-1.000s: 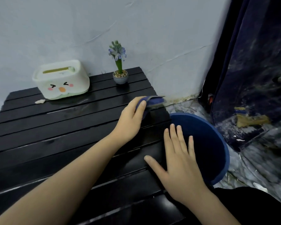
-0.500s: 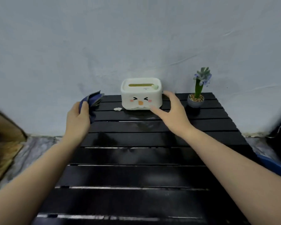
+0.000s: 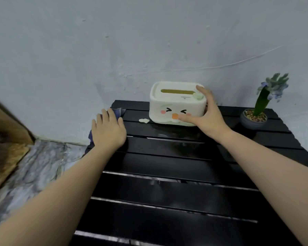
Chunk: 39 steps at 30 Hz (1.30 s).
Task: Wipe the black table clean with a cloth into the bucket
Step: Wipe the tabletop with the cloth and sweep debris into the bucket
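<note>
A home corner is suggested: a cartoon-faced tissue box is gripped by the right hand, a potted hyacinth stands beyond it, against a scuffed painted wall.

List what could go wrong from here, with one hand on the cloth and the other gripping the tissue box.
1. The left hand presses the cloth at the table's far left corner; a stroke outward would likely push dirt onto the floor, and no bucket is in view.
2. The white crumb lies right beside the tissue box; wiping could shove it under the box.
3. The right hand grips the box; sliding it right might knock the potted plant.
</note>
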### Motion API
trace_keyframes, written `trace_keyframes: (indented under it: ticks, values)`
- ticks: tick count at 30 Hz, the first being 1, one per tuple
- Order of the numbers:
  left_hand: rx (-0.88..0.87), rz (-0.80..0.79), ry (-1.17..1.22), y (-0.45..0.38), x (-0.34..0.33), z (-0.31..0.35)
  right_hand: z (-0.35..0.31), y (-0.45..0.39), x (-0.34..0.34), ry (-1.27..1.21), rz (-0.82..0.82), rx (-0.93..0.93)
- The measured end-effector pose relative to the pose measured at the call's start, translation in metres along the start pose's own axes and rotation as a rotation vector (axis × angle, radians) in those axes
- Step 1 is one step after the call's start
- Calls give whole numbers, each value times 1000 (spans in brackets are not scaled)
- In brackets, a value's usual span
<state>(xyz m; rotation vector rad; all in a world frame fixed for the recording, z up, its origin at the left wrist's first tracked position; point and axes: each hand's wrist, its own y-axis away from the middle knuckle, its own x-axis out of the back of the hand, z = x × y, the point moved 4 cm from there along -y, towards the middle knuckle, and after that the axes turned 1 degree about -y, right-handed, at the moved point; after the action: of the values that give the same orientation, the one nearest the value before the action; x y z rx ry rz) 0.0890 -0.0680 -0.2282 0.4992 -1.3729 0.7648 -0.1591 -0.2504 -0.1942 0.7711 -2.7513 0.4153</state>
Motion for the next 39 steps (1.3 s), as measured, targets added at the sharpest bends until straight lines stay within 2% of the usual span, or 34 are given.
trace_keyframes:
  ticks: [3, 8, 13, 16, 18, 20, 22, 24, 27, 29, 31, 33, 34, 36, 39]
  values:
    - [-117, 18, 14, -13, 6, 13, -10, 4, 4, 6, 74, 43]
    - [-404, 31, 190, -9, 20, 70, -40, -1, 25, -114, 167, 156]
    - [-642, -120, 519, 68, 28, 130, -78, 3, 39, -174, 193, 264]
    - [-739, -239, 570, 114, 32, 155, -102, 6, 44, -172, 186, 288]
    - [-675, -331, 681, 120, 37, 163, -116, 9, 46, -156, 175, 314]
    - [-532, -334, 897, 104, 52, 158, -127, 10, 49, -145, 175, 337]
    - [-348, -237, 1054, 75, 70, 136, -133, 11, 53, -143, 180, 342]
    - [-134, -91, 1097, 41, 87, 104, -135, 10, 59, -145, 188, 339]
    - [70, 57, 1095, -8, 95, 55, -133, 8, 65, -145, 202, 328]
    - [71, 14, 1013, -29, 81, 40, -127, 6, 66, -140, 212, 312]
    - [-26, -98, 549, -38, 48, 36, -120, 5, 66, -139, 224, 301]
    - [-118, -45, 136, -40, 21, 39, -114, 5, 67, -147, 243, 288]
    - [-151, -8, 75, -40, 15, 46, -112, 4, 68, -153, 250, 285]
    - [-227, 3, 105, -40, 10, 74, -108, 3, 69, -165, 254, 279]
    - [-445, -23, 231, -22, 4, 140, -105, 1, 71, -146, 249, 285]
